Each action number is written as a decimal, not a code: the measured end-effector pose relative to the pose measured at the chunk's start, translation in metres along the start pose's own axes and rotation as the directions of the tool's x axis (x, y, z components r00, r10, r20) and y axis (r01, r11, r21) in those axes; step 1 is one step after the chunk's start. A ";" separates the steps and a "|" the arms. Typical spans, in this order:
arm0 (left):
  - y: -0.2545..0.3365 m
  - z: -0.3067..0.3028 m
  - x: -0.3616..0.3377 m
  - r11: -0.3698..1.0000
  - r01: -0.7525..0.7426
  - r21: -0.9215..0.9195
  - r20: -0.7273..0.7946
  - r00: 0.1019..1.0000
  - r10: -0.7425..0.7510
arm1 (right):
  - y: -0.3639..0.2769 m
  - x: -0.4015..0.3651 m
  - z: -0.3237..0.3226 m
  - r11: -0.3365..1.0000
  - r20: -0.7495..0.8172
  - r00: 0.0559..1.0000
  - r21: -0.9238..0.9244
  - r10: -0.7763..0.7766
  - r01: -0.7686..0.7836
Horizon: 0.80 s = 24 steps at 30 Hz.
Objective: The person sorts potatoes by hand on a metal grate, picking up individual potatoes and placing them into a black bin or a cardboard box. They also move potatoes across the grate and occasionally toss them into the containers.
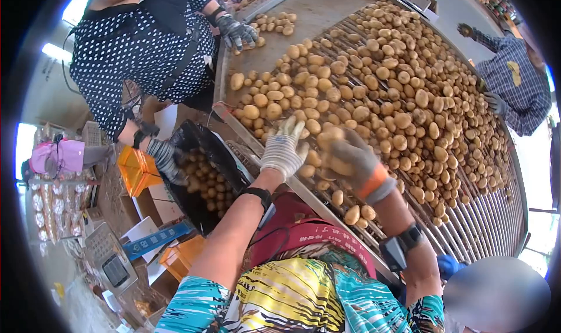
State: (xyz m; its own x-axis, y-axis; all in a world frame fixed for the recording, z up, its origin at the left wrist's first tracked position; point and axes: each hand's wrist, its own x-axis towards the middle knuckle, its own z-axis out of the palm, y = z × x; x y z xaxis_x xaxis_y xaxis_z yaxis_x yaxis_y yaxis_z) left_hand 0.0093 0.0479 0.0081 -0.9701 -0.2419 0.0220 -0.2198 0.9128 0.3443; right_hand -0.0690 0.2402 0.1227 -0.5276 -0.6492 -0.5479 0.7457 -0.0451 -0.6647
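Observation:
My left hand (284,149), in a striped knit glove, lies on the near edge of the potatoes (403,121) with its fingers stretched out. To its right, my right hand (357,158) wears a grey glove with an orange cuff band. Motion smears its fingers, and blurred potatoes show right against them; whether it grips one I cannot tell. The potatoes spread over a sorting table (315,11) with a flat metal part and a slatted part. A few loose potatoes (352,214) lie near the rim below my right hand.
At left stands a box lined with a black bag (201,137), with potatoes inside. A co-worker in a dotted shirt (149,47) has one gloved hand at that box and one over the table. Another person (514,76) stands across the table. A scale (111,263) is lower left.

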 end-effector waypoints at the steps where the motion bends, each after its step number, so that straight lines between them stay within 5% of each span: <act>1: -0.025 0.037 0.002 0.910 0.071 -0.408 0.057 0.997 -0.052 | -0.001 0.013 0.029 0.999 0.079 0.997 -0.036 0.003 -0.001; 2: -0.023 0.030 -0.001 0.999 0.008 -0.052 0.053 0.999 -0.005 | 0.002 0.026 0.058 0.998 0.152 0.988 -0.069 0.009 0.001; 3: -0.013 0.018 -0.005 0.924 -0.081 0.373 0.067 0.996 0.060 | 0.019 0.045 0.082 0.994 0.283 0.959 -0.103 -0.009 0.040; 5: -0.006 0.009 -0.007 0.691 -0.127 0.712 0.025 0.988 0.155 | 0.027 0.047 0.140 0.970 0.314 0.949 -0.238 0.032 0.046; 6: 0.000 0.006 0.000 0.998 0.053 -0.043 -0.002 0.999 -0.053 | 0.028 0.041 0.151 0.932 0.331 0.943 -0.328 -0.040 0.154; 8: -0.006 0.009 0.001 0.994 0.005 -0.111 -0.052 0.999 -0.011 | 0.031 0.033 0.163 0.715 0.382 0.890 -0.547 -0.249 0.435; 9: -0.009 0.017 0.000 0.996 0.010 -0.092 -0.076 0.997 -0.017 | 0.057 0.048 0.153 0.373 0.415 0.746 -0.676 -0.520 0.636; 11: -0.018 0.030 0.000 0.997 0.018 -0.076 -0.099 0.995 -0.025 | 0.046 0.057 0.121 0.530 0.289 0.904 -0.736 -0.316 0.421; 12: -0.024 0.036 -0.001 0.998 0.011 0.058 -0.009 1.000 -0.011 | 0.043 0.062 0.111 0.514 0.118 0.893 -0.782 -0.435 0.353; 13: -0.029 0.041 -0.003 0.981 -0.011 0.192 0.082 0.997 -0.005 | 0.039 0.075 0.072 0.195 0.312 0.725 -0.830 -0.614 0.522; 14: -0.030 0.044 -0.002 0.947 -0.051 0.318 0.172 0.985 -0.005 | 0.031 0.075 0.052 0.005 0.342 0.676 -0.890 -0.653 0.455; 15: -0.019 0.022 -0.004 1.000 -0.012 0.003 -0.030 0.999 0.012 | 0.021 0.080 0.035 -0.123 0.295 0.815 -0.955 -0.498 0.271; 16: -0.005 0.007 -0.001 0.999 0.002 -0.035 -0.045 0.999 -0.003 | 0.023 0.079 0.020 -0.189 0.228 0.858 -0.969 -0.460 0.156; 18: -0.003 0.003 -0.001 0.998 -0.001 -0.056 -0.045 0.999 -0.001 | 0.033 0.086 -0.004 -0.281 0.130 0.934 -0.959 -0.333 0.034; 22: -0.005 0.004 -0.001 0.999 0.001 -0.039 -0.033 0.999 -0.003 | 0.052 0.093 -0.019 -0.428 0.193 0.883 -0.904 -0.428 -0.010; 24: 0.000 -0.004 0.002 0.998 0.033 -0.057 0.023 0.999 -0.031 | 0.026 0.080 -0.018 -0.050 0.152 0.948 -0.988 -0.279 0.143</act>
State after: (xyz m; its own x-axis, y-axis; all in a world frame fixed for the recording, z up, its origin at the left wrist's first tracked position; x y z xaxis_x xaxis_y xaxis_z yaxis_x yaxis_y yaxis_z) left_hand 0.0075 0.0461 0.0117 -0.9648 -0.2629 -0.0105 -0.2452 0.8840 0.3980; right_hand -0.0990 0.2003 0.0526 -0.6464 -0.7184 -0.2571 -0.5154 0.6596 -0.5471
